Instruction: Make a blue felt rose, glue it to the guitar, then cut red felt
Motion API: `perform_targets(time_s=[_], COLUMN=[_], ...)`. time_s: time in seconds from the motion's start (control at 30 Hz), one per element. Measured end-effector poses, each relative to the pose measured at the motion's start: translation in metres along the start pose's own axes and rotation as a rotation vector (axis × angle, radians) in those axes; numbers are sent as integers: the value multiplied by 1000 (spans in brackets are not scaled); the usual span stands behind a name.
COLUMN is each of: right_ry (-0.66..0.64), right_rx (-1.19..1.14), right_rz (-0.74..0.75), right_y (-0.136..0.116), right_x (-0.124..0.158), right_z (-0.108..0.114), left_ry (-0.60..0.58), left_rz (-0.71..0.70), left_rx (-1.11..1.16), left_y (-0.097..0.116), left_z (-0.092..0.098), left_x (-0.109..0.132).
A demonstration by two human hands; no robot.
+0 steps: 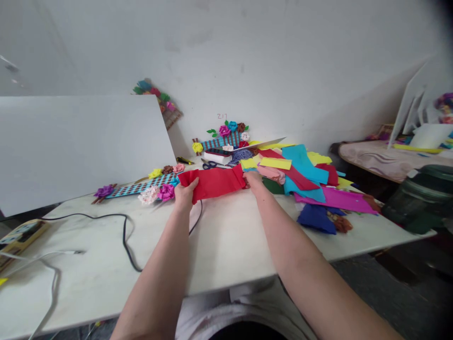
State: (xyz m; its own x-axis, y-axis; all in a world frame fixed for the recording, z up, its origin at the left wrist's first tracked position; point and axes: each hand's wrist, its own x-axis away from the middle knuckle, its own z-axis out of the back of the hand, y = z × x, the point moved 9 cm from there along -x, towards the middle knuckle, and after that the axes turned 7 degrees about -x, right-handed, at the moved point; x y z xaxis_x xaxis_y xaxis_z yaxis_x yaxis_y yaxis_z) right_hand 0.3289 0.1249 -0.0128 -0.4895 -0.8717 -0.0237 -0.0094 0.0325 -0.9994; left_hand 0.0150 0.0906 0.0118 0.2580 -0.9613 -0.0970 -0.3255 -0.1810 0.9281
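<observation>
A red sheet of crepe-like paper (pixel 215 182) is stretched between both my hands above the white table (pixel 226 245). My left hand (pixel 184 194) grips its left end with closed fingers. My right hand (pixel 252 178) pinches its right end, close to a small yellow piece (pixel 248 164). Just beyond my right hand lies a pile of coloured sheets (pixel 311 182): cyan, red, magenta, yellow, dark blue.
A woven strip decorated with paper flowers (pixel 141 188) lies left of the red sheet. Blue-handled scissors (pixel 211 165) and another flower piece (pixel 226 137) sit at the back. A black cable (pixel 124 236) crosses the table. A white board (pixel 81 146) leans at left.
</observation>
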Motion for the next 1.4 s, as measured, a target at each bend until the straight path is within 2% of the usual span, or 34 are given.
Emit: perform_targets(time_s=[0.1,0.2,0.4,0.6,0.8,1.0,1.2,1.4], right_ry=[134,185,68,-19,-128,-128,-126,35], right_rx=[134,240,420,643,1149,1343,1367,1116], right_rz=[45,106,172,194,321,405,376,359], right_y=[3,3,4,2,-3,-12,-21,-38], right_x=[-10,-15,-14,-2,13,23,31,33], right_z=[19,26,0,-4,-22,-31,-33,-12], left_ry=[31,19,-48,-105,-99,-90,-105,-112], left_rz=[-11,-15,1,5,21,34,20,23], left_rx=[-24,-25,-15,-44,-28,-12,-3,7], left_y=[3,3,-2,-6,-6,-5,-5,-3], left_z=[3,2,-5,-12,-13,-13,-14,-15], left_x=[0,0,1,4,5,7,5,8])
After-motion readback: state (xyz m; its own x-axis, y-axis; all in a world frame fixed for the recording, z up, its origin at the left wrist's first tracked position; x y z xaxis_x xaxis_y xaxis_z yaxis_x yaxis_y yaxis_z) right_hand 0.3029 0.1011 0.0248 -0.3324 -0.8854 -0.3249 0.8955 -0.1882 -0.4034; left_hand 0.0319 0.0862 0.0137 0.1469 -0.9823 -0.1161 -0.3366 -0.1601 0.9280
